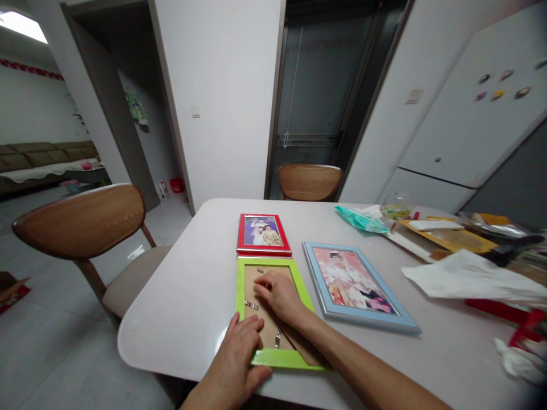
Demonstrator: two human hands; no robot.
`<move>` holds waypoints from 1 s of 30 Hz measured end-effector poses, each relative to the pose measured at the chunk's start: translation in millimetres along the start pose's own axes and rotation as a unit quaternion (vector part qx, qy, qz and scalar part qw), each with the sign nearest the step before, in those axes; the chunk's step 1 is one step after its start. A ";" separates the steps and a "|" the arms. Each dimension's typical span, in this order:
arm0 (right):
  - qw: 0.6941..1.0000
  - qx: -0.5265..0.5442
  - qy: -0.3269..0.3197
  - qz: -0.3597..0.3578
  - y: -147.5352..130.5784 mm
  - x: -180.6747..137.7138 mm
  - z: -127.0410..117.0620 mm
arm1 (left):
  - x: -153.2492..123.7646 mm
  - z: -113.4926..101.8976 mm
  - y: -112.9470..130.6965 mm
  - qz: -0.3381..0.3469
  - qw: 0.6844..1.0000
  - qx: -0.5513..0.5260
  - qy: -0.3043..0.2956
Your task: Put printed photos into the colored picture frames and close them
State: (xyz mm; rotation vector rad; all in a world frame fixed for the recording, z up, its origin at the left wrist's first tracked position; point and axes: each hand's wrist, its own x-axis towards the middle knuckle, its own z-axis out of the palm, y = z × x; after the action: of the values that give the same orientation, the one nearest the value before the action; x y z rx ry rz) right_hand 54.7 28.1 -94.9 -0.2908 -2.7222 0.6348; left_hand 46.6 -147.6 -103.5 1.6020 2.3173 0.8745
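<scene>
A lime-green picture frame (282,357) lies back side up on the table, its brown backing board (267,324) showing. Small metal clips sit on that board: one near the top (260,270), one at the left (251,305) and one lower down (277,339). My left hand (237,356) rests over the frame's lower left corner, fingers stretched out and thumb by the bottom edge. Over the board's upper part, my right hand (280,296) has its fingers curled and thumb close to the fingertips; whatever is between them is hidden.
Beyond the green frame lies a red-framed photo (265,234); a light-blue framed photo (354,282) is to the right. Along the table's right side are a teal wrapper (361,221), a glass bowl (397,206), white paper (474,276) and packaging. Wooden chairs (85,219) stand left and behind.
</scene>
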 end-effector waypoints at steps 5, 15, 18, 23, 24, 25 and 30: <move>0.994 -0.045 0.026 0.098 21.3 30.2 5.2 | -0.2 0.2 1.0 -0.003 1.000 -0.002 0.000; 0.983 -0.044 0.020 0.174 35.2 57.1 11.8 | -0.7 6.5 -2.1 0.001 1.000 0.000 0.023; 0.985 -0.007 0.039 0.170 32.4 57.0 9.3 | 0.9 8.3 1.4 -0.014 0.999 0.009 0.030; 0.981 0.118 0.071 0.137 32.1 38.6 -12.2 | 1.5 4.1 7.1 -0.019 1.000 0.016 0.018; 0.977 0.146 0.082 0.134 35.2 31.7 -20.0 | 0.5 2.3 6.8 -0.013 1.000 0.011 0.023; 0.971 0.174 0.096 0.134 39.4 24.0 -28.4 | -0.8 0.4 6.2 -0.007 1.000 0.003 0.030; 0.917 0.301 0.163 0.203 49.7 -25.0 -54.6 | -4.5 -7.2 9.7 -0.002 0.987 -0.117 0.109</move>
State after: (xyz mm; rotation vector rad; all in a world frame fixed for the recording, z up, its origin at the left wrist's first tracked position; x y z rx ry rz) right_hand 103.6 86.6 -78.3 -0.7301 -2.0298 1.3564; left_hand 52.6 -152.0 -93.0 1.4685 2.2487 1.3270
